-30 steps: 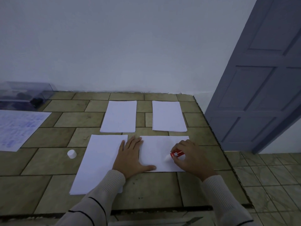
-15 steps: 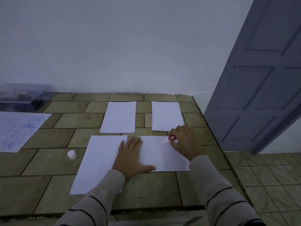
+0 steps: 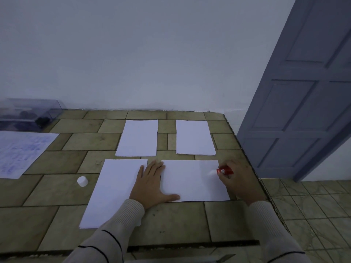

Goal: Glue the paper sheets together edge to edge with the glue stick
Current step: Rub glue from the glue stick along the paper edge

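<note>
Tiled counter [image 3: 171, 221]: right hand [image 3: 238, 182] fingers [image 3: 221, 179] pinch glue stick [image 3: 224, 171].

The head camera is looking forward and down from above the near edge of the counter [image 3: 171, 221], facing the far wall [image 3: 152, 54]. It is sitting close, so the left hand [image 3: 152, 185] and right hand [image 3: 239, 181] are showing large in the lower middle. Its wide angle is also taking in the door [image 3: 303, 111] at right and the floor [image 3: 313, 215] beneath it.

White sheets [image 3: 191, 179], red glue stick [image 3: 225, 171], olive tiled table [image 3: 171, 221], black-striped cream sleeves [image 3: 114, 230]
</note>
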